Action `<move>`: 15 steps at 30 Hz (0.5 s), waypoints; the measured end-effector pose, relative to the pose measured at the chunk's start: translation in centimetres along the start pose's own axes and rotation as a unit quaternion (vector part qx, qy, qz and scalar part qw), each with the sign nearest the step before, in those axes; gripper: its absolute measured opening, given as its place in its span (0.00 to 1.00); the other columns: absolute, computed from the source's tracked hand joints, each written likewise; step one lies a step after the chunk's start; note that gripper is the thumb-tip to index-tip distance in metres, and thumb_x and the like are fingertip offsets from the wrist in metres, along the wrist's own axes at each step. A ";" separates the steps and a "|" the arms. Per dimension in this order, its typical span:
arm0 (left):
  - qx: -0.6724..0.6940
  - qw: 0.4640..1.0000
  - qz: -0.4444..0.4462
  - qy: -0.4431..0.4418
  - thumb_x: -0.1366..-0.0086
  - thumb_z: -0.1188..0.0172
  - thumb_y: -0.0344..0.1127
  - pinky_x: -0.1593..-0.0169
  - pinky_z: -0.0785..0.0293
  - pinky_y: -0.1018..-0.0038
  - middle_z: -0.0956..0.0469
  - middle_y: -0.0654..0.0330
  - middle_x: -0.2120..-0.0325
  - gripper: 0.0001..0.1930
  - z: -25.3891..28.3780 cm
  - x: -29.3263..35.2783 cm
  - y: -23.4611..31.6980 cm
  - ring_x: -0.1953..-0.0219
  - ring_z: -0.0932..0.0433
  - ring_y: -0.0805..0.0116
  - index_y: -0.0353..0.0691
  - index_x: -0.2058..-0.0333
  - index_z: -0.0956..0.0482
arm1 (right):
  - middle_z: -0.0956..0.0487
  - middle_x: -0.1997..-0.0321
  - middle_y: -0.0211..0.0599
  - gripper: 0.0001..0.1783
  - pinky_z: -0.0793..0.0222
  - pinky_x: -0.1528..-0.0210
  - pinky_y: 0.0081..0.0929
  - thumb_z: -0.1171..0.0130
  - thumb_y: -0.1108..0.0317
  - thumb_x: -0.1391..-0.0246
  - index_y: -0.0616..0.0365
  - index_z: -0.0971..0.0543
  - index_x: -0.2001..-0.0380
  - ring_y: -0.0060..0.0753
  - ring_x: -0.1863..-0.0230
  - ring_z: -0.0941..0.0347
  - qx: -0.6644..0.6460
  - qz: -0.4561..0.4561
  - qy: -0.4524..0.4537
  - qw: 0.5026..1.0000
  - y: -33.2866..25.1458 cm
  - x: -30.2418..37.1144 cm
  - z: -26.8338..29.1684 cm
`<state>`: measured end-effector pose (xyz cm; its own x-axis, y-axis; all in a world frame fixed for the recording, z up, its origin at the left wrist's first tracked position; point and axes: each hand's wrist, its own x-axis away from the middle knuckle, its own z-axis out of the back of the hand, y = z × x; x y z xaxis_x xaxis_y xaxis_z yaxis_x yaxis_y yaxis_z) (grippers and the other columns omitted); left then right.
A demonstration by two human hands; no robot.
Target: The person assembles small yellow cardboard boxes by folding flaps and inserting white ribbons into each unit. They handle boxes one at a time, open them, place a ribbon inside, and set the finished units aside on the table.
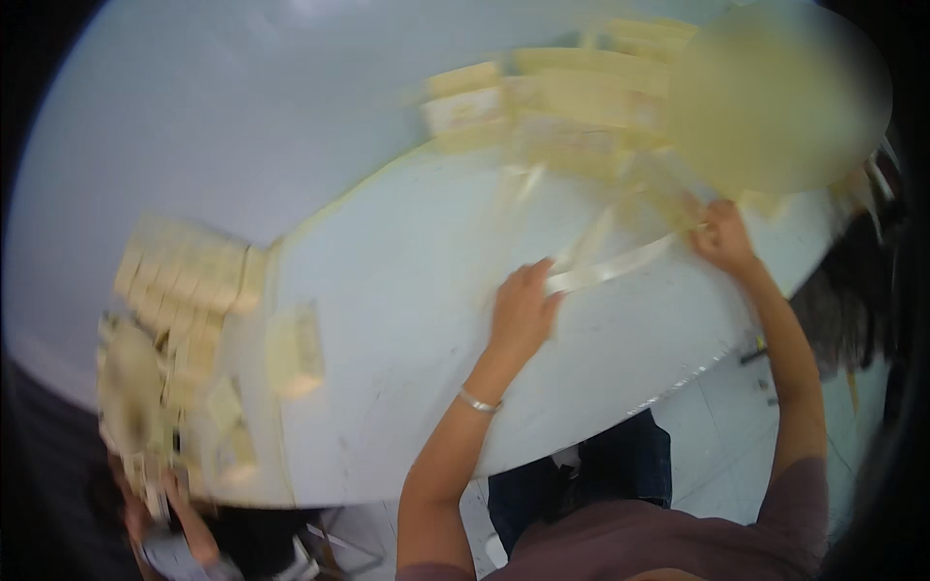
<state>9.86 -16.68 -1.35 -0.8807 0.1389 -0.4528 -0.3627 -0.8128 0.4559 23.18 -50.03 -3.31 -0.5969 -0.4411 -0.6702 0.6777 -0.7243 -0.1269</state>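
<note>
Table [407, 252]: one. Hands over it: left hand [523, 308], right hand [727, 237], two. Strip [625, 263] above it: one. Bracelet [480, 402]: one. Packs [189, 266] at its left end, far edge: several each, blurred, uncountable. Co-worker [199, 544] at its left end: one.

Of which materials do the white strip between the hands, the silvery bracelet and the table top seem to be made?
White strip: perhaps paper or thin plastic, smooth, because it looks flat and ribbon-like; blur leaves it open.
Bracelet: probably metal, polished, as it shines silvery.
Table top: perhaps laminate or painted board, smooth, with a pale sheen and dark scuffs.
</note>
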 end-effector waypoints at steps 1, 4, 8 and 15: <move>0.009 1.000 -0.005 0.004 0.46 0.43 0.35 0.52 0.38 0.62 0.31 0.52 0.59 0.21 1.6 0.0 0.2 0.57 0.33 0.54 0.39 0.53 0.35 | 0.33 0.77 0.43 0.12 0.43 0.65 0.37 0.42 0.65 0.65 0.59 0.33 0.83 0.47 0.70 0.37 -0.005 -0.010 0.016 1.000 1.3 -0.6 -0.8; -0.178 0.978 0.043 0.095 0.48 0.41 0.41 0.46 0.47 0.52 0.37 0.52 0.52 0.27 7.1 1.5 -2.3 0.47 0.41 0.53 0.42 0.50 0.37 | 0.39 0.46 0.51 0.30 0.49 0.43 0.37 0.43 0.63 0.58 0.61 0.37 0.51 0.51 0.45 0.46 0.164 -0.091 -0.077 0.979 6.0 -0.7 -0.7; -0.393 0.847 0.333 0.130 0.54 0.43 0.62 0.43 0.54 0.48 0.47 0.46 0.44 0.43 19.0 7.8 -11.1 0.40 0.52 0.48 0.47 0.43 0.46 | 0.46 0.39 0.45 0.37 0.54 0.39 0.39 0.42 0.66 0.56 0.54 0.44 0.42 0.50 0.40 0.50 0.080 -0.103 0.015 0.991 3.8 0.0 1.2; -0.268 0.748 0.607 -0.002 0.58 0.43 0.61 0.48 0.43 0.48 0.50 0.42 0.43 0.48 26.2 15.4 -19.4 0.43 0.47 0.41 0.46 0.41 0.51 | 0.43 0.40 0.46 0.32 0.57 0.38 0.35 0.46 0.71 0.54 0.60 0.41 0.44 0.45 0.38 0.49 -0.097 -0.109 0.034 0.989 -8.3 4.5 2.7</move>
<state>-4.62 16.03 2.92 -0.4631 -0.8850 0.0484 0.8785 -0.4512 0.1570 13.72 -47.46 -3.31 -0.7117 -0.2445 -0.6586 0.6098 -0.6805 -0.4063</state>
